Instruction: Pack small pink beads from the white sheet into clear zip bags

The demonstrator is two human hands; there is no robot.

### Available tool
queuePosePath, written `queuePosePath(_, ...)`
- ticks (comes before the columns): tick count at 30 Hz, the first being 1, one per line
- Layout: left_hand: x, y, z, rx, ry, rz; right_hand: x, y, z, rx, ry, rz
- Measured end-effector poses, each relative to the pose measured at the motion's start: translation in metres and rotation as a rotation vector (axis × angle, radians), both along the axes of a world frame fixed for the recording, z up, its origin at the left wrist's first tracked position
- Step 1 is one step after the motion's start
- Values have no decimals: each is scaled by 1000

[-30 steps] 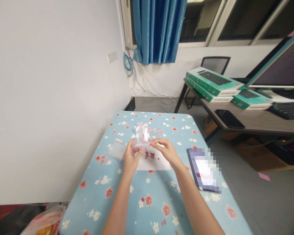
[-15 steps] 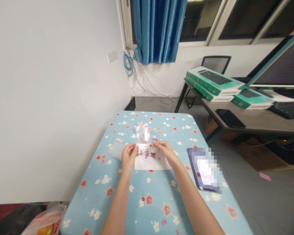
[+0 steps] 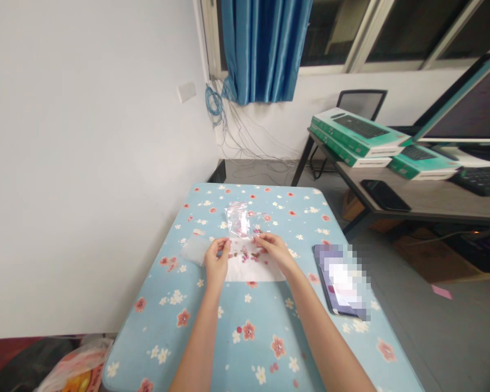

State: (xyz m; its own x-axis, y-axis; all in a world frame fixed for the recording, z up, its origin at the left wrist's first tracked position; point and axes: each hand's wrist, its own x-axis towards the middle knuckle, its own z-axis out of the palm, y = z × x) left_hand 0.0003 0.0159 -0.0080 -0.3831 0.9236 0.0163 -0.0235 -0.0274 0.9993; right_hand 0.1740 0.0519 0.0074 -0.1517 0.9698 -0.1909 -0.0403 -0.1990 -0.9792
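My left hand [image 3: 216, 259] and my right hand [image 3: 274, 250] are closed in pinches, a short way apart above the table. A thin, see-through plastic sheet [image 3: 240, 244] seems to span between their fingertips; its edges are hard to make out. Beneath it, a white sheet of paper [image 3: 253, 274] carries several small pink and brown pieces [image 3: 245, 257], too small to name. Just beyond lies a clear zip bag [image 3: 237, 219] with something pinkish in it. A translucent whitish packet [image 3: 194, 250] rests left of my left hand.
The table's flowered blue cover [image 3: 237, 310] lies under everything. A tablet-like device [image 3: 330, 283], partly blurred out, is at the right edge. Farther right, a desk [image 3: 424, 201] holds keyboard boxes [image 3: 359, 133], a phone [image 3: 386, 196] and a monitor [image 3: 469, 103]. A wall [image 3: 85, 163] borders the left.
The bright glare on the clear sheet between my hands has gone, and the small pieces show more plainly through it. Both hands have barely moved and stay pinched.
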Motion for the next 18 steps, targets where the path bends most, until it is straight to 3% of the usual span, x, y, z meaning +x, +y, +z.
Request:
queuePosePath(7, -1, 2, -4, 90, 41, -9, 2, 1, -2, -61, 46, -20)
queuePosePath(18, -1, -1, -1, 77, 6, -52, 1, 2, -3, -219, 119, -99)
